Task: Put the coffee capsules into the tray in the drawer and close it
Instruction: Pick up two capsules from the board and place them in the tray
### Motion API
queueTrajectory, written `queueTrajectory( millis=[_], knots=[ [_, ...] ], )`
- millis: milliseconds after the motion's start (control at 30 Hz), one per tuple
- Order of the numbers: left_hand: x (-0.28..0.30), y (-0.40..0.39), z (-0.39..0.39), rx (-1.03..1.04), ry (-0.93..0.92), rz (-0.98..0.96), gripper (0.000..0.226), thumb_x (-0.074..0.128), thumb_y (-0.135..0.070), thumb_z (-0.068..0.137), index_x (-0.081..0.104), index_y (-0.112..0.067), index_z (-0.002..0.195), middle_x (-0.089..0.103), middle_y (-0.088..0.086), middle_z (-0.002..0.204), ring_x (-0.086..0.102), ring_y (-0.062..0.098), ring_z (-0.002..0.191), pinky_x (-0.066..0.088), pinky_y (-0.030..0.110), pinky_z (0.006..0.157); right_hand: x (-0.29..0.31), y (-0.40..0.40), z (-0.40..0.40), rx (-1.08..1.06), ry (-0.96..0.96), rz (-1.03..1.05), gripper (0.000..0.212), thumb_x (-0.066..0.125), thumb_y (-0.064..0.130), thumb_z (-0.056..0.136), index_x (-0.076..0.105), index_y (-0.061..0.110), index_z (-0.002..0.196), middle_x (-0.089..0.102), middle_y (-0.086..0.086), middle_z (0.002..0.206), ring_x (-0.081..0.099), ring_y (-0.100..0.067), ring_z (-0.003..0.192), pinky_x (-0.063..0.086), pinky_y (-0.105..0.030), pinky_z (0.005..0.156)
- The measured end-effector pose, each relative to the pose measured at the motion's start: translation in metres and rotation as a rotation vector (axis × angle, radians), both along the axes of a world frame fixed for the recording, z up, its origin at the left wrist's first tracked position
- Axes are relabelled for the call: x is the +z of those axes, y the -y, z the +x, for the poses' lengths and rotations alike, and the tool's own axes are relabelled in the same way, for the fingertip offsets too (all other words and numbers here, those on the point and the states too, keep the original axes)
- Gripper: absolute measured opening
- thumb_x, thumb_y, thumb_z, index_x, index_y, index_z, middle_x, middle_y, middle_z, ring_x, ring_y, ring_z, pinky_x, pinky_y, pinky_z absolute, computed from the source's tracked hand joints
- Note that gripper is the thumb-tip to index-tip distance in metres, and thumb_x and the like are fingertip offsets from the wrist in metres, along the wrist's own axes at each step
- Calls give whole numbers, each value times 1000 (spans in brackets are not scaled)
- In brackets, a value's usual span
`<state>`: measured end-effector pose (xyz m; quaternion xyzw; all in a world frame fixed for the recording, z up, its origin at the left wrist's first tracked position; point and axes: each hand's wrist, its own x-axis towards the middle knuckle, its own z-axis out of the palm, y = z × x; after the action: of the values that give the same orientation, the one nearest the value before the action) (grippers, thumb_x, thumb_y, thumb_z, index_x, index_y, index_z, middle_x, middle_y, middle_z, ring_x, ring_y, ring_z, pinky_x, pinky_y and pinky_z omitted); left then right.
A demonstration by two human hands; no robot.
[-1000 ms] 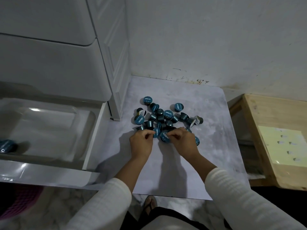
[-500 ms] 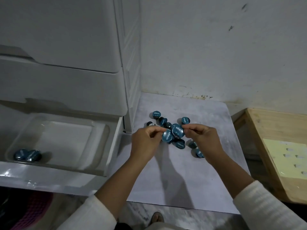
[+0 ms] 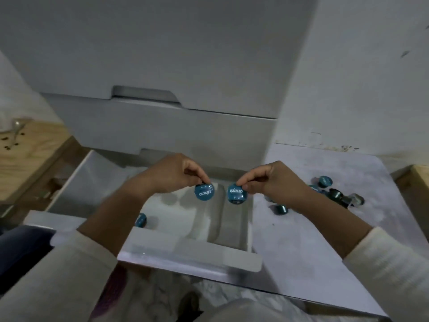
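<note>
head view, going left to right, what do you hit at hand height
wooden board → drawer → left hand → left capsule → right capsule → right hand → loose capsules on the mat

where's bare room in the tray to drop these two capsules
Tray: bare floor right under the left hand and right hand, between the drawer's front wall and the cabinet. One capsule sits near the left forearm. Crowded: the pile on the mat, right of the drawer.
</note>
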<state>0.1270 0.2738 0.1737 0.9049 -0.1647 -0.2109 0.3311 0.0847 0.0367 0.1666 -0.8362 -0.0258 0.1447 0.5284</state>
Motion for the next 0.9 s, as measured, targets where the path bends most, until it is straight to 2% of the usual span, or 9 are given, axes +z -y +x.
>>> queueTrajectory(
  millis=[67, 167, 367, 433, 700, 833, 900],
  knots=[
    [-8, -32, 9, -52, -20, 65, 19, 65, -14, 85, 74, -30, 88, 72, -19, 82, 63, -14, 73, 44, 0, 68, -9, -35, 8, 65, -53, -39, 15, 67, 5, 79, 74, 18, 80, 71, 8, 67, 63, -1, 66, 46, -6, 61],
    [-26, -68, 21, -140, -76, 103, 22, 65, -14, 85, 73, -34, 85, 70, -24, 81, 62, -16, 74, 44, 0, 69, -27, -78, 18, 143, -107, -109, 13, 68, 5, 79, 74, 14, 86, 70, 4, 76, 62, -3, 72, 47, -5, 65],
    [-65, -111, 41, -287, -166, 204, 20, 64, -13, 85, 74, -30, 89, 69, -23, 80, 59, -19, 71, 41, -5, 68, -62, -138, 32, 181, -233, -193, 17, 67, 3, 77, 74, 11, 91, 68, -1, 76, 59, -2, 66, 45, -4, 58],
    [-76, -118, 46, -326, -195, 225, 19, 63, -13, 85, 74, -28, 91, 70, -19, 83, 60, -15, 73, 42, -1, 70, -72, -151, 36, 212, -273, -229, 17, 67, 3, 78, 73, 9, 93, 67, 3, 74, 59, -2, 66, 46, -3, 58],
    [-108, -128, 58, -338, -286, 197, 17, 64, -13, 85, 74, -26, 90, 73, -11, 94, 61, -5, 83, 43, 14, 84, -97, -169, 50, 156, -382, -259, 20, 67, 1, 78, 71, 4, 98, 67, -4, 84, 61, -3, 69, 48, -3, 58],
    [-116, -128, 59, -339, -306, 198, 18, 64, -11, 85, 75, -25, 88, 73, -8, 97, 63, 1, 89, 46, 19, 88, -105, -172, 52, 160, -390, -280, 19, 69, 3, 77, 72, 7, 95, 69, -7, 88, 63, -12, 80, 52, -13, 72],
    [-118, -128, 59, -343, -315, 191, 18, 64, -11, 85, 75, -24, 89, 73, -8, 96, 63, 1, 89, 47, 18, 88, -108, -173, 52, 161, -394, -281, 18, 69, 3, 77, 72, 7, 94, 68, -4, 85, 62, -12, 79, 50, -12, 71]
  ],
)
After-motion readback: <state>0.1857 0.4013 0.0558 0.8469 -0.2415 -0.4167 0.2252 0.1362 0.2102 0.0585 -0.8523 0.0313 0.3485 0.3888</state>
